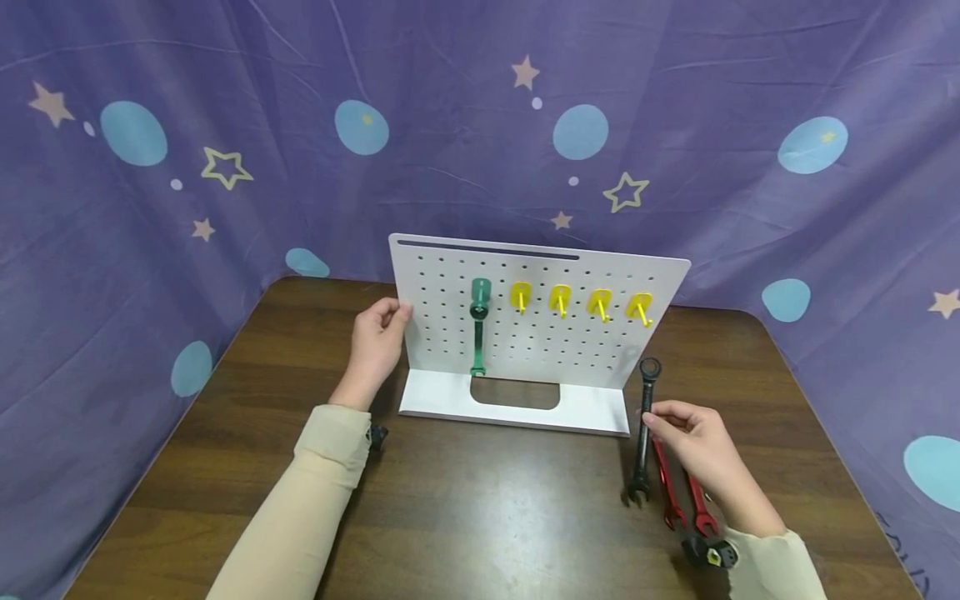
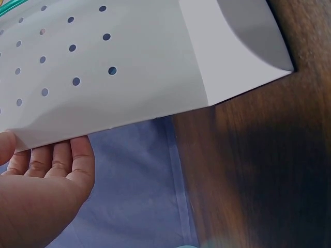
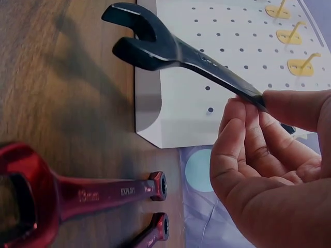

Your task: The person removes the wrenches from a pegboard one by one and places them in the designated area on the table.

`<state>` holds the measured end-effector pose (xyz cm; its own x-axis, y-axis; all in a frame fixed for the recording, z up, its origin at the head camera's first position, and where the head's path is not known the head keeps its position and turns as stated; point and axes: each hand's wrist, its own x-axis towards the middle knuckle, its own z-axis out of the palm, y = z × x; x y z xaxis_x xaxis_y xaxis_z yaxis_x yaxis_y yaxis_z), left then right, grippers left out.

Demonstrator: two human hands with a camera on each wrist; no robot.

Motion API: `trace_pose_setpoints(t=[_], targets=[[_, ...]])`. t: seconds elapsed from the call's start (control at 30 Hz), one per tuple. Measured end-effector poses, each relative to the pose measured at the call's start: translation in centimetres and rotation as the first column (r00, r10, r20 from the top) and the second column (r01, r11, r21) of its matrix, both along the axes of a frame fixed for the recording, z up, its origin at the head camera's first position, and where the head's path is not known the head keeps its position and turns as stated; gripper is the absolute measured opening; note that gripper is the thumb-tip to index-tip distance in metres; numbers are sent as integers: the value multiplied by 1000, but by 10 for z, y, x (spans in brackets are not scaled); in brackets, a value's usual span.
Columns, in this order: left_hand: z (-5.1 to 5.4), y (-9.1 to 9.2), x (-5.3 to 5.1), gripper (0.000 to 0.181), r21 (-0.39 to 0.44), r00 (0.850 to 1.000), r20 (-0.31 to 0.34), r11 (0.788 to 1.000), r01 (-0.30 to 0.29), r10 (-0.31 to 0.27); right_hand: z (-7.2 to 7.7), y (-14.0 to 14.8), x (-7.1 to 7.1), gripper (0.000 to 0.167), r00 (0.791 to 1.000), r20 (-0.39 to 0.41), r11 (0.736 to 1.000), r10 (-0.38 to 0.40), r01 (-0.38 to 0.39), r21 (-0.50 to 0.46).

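A white pegboard [image 1: 442,354] stands on the table, its left edge between the thumb and fingers of my left hand [image 1: 377,346]. In the left wrist view the fingers [image 2: 83,160] curl behind that edge. My right hand [image 1: 701,446] pinches a black combination wrench [image 1: 642,454] by its shaft, to the right of the board. The wrench's ring end points up and its open jaw down, toward me. A green combination wrench [image 1: 478,343] hangs from a green hook [image 1: 481,289] on the board. Two red wrenches [image 3: 103,195] lie below the right hand.
Several yellow hooks [image 1: 559,300] are fixed in a row right of the green one, with nothing hung on them. The brown wooden table [image 1: 480,500] extends in front of the board. A purple patterned cloth [image 1: 465,100] hangs behind and at both sides.
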<state>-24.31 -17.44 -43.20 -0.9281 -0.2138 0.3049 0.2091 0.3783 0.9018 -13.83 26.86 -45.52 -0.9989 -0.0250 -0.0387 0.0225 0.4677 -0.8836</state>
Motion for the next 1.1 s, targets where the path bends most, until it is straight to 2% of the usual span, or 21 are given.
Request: trace_pose_setpoints(t=[0.2, 0.5, 0.77, 1.1], targets=[[0, 0, 0, 21, -3, 1000, 4, 1000, -2, 2, -1, 6, 1, 27, 1000, -16, 1000, -11, 11, 12], [0, 0, 0, 21, 4, 1000, -2, 1000, -3, 3, -4, 16, 5, 29, 999, 18, 1000, -27, 27, -14], [-2, -1, 0, 21, 1, 1000, 0, 1000, -2, 2, -5, 20, 7, 29, 999, 5, 999, -42, 42, -21], [-2, -1, -1, 21, 1, 1000, 1, 1000, -7, 7, -6, 27, 10, 33, 998, 24, 999, -54, 54, 0]])
